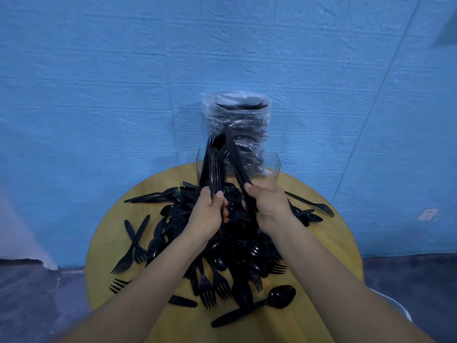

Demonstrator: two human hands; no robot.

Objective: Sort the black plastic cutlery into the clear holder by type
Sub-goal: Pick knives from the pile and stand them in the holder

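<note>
Gripping a bundle of spoons (214,164) by their handles, the left hand (210,214) stands them upright, seemingly to square them for loading. The right hand (265,203) clutches a second stack (235,157). The clear holder (274,167) waits at twelve o'clock on the tabletop (321,243); the unsorted heap (235,248) fills its centre.

A round yellow wooden table (319,219) stands against a blue wall (123,82) with a rough, wrinkled texture. Thin seams cross the wall above and to the right of the table. A small white wall socket (428,214) sits low on the wall, right of the table. Dark bluish floor (408,271) lies around the table.
</note>
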